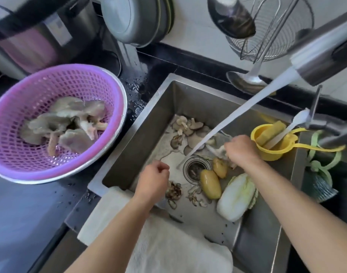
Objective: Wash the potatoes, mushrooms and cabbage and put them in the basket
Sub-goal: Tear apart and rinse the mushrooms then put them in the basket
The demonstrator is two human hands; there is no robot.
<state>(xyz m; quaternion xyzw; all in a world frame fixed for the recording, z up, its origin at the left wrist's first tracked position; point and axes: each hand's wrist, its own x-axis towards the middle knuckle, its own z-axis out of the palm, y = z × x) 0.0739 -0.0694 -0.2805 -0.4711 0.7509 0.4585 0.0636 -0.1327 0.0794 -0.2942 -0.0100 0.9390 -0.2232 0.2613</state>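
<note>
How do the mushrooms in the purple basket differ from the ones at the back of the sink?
The mushrooms in the basket are heaped in one pile on the purple mesh, up on the counter and away from the tap. The mushrooms at the back of the sink lie spread in loose pieces on the wet steel floor, beside the running water stream. Both look like grey oyster mushrooms with pale stems.

White towel (168, 251) draped over sink front edge. Yellow cup (267, 144) at sink's right side. Ladle (245, 80) and wire strainer (271, 34) hang above counter.
</note>
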